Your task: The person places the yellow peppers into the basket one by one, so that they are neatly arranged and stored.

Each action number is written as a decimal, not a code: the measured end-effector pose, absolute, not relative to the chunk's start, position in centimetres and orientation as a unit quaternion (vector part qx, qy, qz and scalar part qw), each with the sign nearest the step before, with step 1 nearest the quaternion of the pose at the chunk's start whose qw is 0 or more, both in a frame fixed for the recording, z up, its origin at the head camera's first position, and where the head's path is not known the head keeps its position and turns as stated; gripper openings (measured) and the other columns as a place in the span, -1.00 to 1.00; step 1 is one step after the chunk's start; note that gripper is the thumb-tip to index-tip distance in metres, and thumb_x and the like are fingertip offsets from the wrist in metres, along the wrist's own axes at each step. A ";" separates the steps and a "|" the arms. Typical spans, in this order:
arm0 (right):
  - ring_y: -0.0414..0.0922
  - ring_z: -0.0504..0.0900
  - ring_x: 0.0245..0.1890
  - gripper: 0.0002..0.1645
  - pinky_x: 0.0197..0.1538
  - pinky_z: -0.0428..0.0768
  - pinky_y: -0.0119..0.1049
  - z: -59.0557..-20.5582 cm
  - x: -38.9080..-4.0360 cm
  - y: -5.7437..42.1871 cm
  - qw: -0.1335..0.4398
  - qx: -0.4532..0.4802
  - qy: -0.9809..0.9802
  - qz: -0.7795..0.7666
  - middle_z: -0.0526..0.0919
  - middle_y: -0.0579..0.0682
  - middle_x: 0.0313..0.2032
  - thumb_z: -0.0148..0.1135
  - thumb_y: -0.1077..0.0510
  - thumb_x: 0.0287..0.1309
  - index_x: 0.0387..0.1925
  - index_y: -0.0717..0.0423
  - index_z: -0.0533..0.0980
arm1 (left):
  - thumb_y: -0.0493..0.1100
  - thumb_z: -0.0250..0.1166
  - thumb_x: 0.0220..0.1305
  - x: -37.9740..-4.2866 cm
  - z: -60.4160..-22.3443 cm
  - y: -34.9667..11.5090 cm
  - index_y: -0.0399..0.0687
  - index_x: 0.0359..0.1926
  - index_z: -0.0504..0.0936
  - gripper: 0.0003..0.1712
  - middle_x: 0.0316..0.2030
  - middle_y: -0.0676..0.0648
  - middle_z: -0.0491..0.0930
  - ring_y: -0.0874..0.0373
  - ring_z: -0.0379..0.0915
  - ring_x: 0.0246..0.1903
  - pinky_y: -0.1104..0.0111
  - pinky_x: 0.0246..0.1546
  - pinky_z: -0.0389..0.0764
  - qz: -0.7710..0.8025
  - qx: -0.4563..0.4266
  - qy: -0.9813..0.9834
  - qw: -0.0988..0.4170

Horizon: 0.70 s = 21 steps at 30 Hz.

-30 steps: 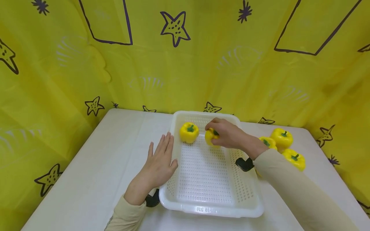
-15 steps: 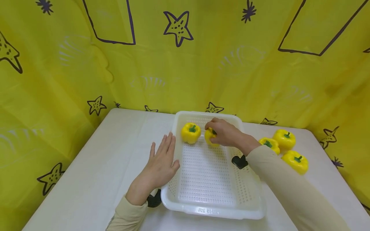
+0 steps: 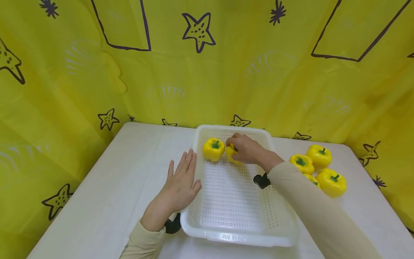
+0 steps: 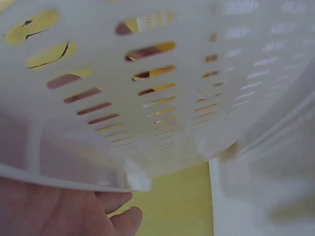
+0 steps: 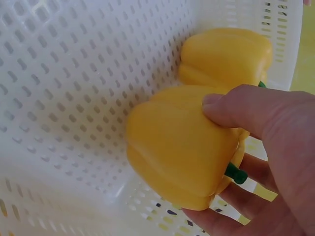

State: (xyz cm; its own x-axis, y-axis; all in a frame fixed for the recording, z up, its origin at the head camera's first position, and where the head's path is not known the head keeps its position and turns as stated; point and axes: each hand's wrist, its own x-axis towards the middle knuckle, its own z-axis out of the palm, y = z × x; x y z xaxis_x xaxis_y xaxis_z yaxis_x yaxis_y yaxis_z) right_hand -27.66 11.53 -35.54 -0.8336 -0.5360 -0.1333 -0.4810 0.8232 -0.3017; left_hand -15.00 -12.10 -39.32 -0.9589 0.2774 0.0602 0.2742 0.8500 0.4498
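Note:
In the head view, my right hand [image 3: 249, 150] grips a yellow bell pepper [image 3: 231, 154] inside the white plastic basket [image 3: 239, 238], near its far end. Seen from the right wrist, the thumb presses one side of this pepper [image 5: 177, 142] and fingers curl round the other, by the green stem. A second yellow bell pepper [image 3: 213, 149] sits upright at the basket's far left, close beside the held one. My left hand [image 3: 179, 187] rests on the basket's left rim with straight fingers. The left wrist view has part of that hand [image 4: 59, 211] under the rim.
Several more yellow bell peppers [image 3: 331, 182] cluster on the white table [image 3: 129, 172] to the right of the basket, one partly hidden by my right sleeve [image 3: 310, 201]. A yellow curtain [image 3: 161, 72] with star drawings hangs behind the table.
My right hand has shifted slightly left with the bell pepper, nearer the other one in the basket. More of the peppers beside my right sleeve shows. The left hand stays at the rim.

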 end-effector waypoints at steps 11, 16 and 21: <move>0.12 0.48 0.13 -0.48 0.27 0.51 -0.02 -36.1 -27.8 11.9 0.090 -0.263 0.951 -0.134 0.48 0.19 0.23 0.29 0.34 0.13 0.17 0.19 0.50 | -0.02 0.05 0.41 -15.0 -39.2 -11.9 -0.19 0.57 -0.18 -0.10 0.60 -0.11 -0.32 -0.05 -0.42 0.59 -0.23 0.47 -0.36 0.232 0.144 0.962 0.006; 0.13 0.45 0.20 -0.45 0.31 0.47 0.00 -36.1 -27.9 11.9 0.093 -0.262 0.950 -0.143 0.46 0.19 0.28 0.29 0.34 0.15 0.21 0.19 0.47 | -0.02 0.06 0.41 -14.9 -39.1 -11.9 -0.20 0.57 -0.17 -0.10 0.60 -0.11 -0.31 -0.06 -0.41 0.59 -0.24 0.47 -0.35 0.230 0.141 0.963 0.006; 0.14 0.42 0.27 -0.33 0.33 0.46 0.02 -36.2 -27.8 12.3 0.099 -0.258 0.949 -0.149 0.38 0.20 0.35 0.29 0.33 0.14 0.31 0.18 0.38 | -0.03 0.06 0.41 -14.9 -39.2 -12.0 -0.20 0.57 -0.17 -0.10 0.60 -0.12 -0.31 -0.05 -0.42 0.59 -0.24 0.47 -0.36 0.231 0.141 0.963 0.008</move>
